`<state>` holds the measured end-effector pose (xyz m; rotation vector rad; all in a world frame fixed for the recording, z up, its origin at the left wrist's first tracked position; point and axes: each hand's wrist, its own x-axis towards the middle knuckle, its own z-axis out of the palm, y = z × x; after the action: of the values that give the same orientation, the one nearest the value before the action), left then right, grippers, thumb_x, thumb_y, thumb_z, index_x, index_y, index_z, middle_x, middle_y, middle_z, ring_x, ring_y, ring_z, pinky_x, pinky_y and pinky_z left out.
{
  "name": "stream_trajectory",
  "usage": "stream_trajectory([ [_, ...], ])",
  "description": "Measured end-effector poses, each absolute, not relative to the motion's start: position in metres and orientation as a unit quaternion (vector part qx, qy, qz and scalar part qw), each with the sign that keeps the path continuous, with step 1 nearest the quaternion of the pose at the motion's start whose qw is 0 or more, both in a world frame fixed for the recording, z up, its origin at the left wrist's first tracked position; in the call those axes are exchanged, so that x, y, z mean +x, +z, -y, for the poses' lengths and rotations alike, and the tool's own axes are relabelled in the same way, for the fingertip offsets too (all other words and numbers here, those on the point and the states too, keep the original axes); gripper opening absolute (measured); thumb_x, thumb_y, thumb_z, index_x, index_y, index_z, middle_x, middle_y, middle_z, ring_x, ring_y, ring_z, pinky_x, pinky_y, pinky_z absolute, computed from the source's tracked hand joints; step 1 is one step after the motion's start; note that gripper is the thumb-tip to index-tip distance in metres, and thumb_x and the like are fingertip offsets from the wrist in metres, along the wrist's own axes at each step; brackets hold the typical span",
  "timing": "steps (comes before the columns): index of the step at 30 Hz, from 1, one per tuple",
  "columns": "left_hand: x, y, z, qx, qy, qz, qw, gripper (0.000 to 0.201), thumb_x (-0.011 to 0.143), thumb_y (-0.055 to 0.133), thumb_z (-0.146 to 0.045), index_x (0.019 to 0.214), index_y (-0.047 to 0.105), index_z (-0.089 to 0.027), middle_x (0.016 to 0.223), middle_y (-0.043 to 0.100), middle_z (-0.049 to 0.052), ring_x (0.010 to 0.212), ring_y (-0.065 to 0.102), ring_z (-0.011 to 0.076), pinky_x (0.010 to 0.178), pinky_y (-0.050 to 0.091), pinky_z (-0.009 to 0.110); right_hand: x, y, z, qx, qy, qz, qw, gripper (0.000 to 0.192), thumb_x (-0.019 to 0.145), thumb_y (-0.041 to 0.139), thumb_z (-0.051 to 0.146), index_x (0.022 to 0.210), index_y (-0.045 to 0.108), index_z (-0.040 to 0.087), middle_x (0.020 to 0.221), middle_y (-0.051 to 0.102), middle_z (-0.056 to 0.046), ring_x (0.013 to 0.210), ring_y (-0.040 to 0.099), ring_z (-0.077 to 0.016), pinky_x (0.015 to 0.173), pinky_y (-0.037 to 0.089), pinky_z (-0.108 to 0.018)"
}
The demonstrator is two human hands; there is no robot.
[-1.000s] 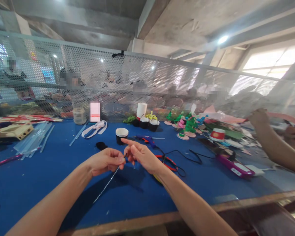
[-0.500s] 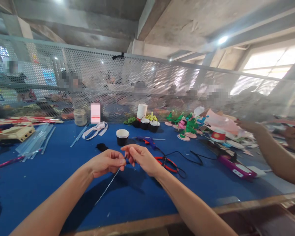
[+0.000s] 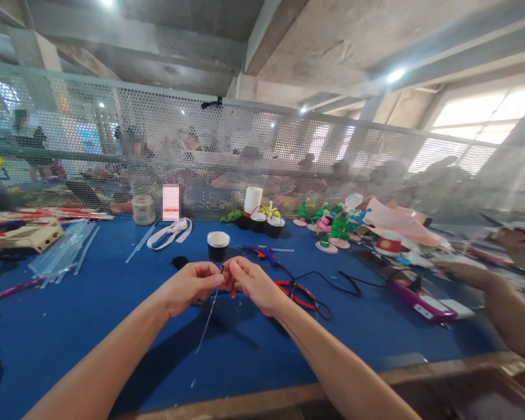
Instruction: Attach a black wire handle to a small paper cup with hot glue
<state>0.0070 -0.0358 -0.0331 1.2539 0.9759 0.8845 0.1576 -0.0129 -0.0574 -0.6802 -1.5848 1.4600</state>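
My left hand (image 3: 196,284) is closed in a pinch on a thin silvery strand (image 3: 207,326), which dangles below the fingers over the blue table (image 3: 166,361). Against it, fingertip to fingertip, my right hand (image 3: 251,283) is also closed. A small dark bit shows between the two sets of fingertips; whether it belongs to the strand I cannot tell. Just beyond the hands stands a black paper cup (image 3: 217,248) with a white inside. A black fuzzy piece (image 3: 180,262) lies behind my left hand. Partly behind my right wrist are red-handled pliers (image 3: 304,296).
A blue glue gun (image 3: 266,254) lies behind my right hand, its cord running right towards a purple power strip (image 3: 424,300). Glue sticks (image 3: 63,251) are piled left. Small black buckets (image 3: 274,225) and green figures (image 3: 340,226) stand at the back. A co-worker's arm (image 3: 503,303) reaches in from the right.
My right fingertips have closed in to meet my left ones. The strand's lower end has swung right and hangs steeper. The co-worker's hand has come down and nearer.
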Motion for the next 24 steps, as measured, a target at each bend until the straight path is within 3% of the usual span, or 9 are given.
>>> stream_trajectory([
  [5, 0.0132, -0.0340, 0.0363, 0.531, 0.481, -0.451, 0.532, 0.024, 0.059, 0.064, -0.033, 0.059, 0.050, -0.014, 0.046, 0.044, -0.007, 0.040, 0.028, 0.0026, 0.041, 0.015, 0.019, 0.1529, -0.0578, 0.0179, -0.247, 0.632, 0.610, 0.409, 0.029, 0.068, 0.055, 0.043, 0.072, 0.052, 0.014, 0.064, 0.054, 0.001, 0.051, 0.048, -0.0060, 0.044, 0.037, -0.019],
  [14, 0.0169, -0.0279, 0.0394, 0.538, 0.492, -0.473, 0.495, 0.018, 0.058, 0.064, -0.028, 0.068, 0.060, -0.013, 0.058, 0.054, -0.004, 0.045, 0.035, 0.0037, 0.043, 0.025, 0.019, 0.1481, -0.0598, 0.0210, -0.262, 0.643, 0.568, 0.442, 0.024, 0.062, 0.064, 0.032, 0.071, 0.049, 0.015, 0.054, 0.053, 0.005, 0.040, 0.044, -0.0032, 0.037, 0.034, -0.016],
  [24, 0.0148, -0.0312, 0.0364, 0.586, 0.489, -0.495, 0.416, 0.014, 0.062, 0.059, -0.028, 0.064, 0.058, -0.014, 0.054, 0.050, -0.005, 0.050, 0.040, 0.0059, 0.049, 0.032, 0.019, 0.1488, -0.0590, 0.0193, -0.280, 0.625, 0.563, 0.463, 0.022, 0.060, 0.064, 0.030, 0.066, 0.049, 0.014, 0.052, 0.053, 0.005, 0.040, 0.045, -0.0038, 0.036, 0.036, -0.016],
])
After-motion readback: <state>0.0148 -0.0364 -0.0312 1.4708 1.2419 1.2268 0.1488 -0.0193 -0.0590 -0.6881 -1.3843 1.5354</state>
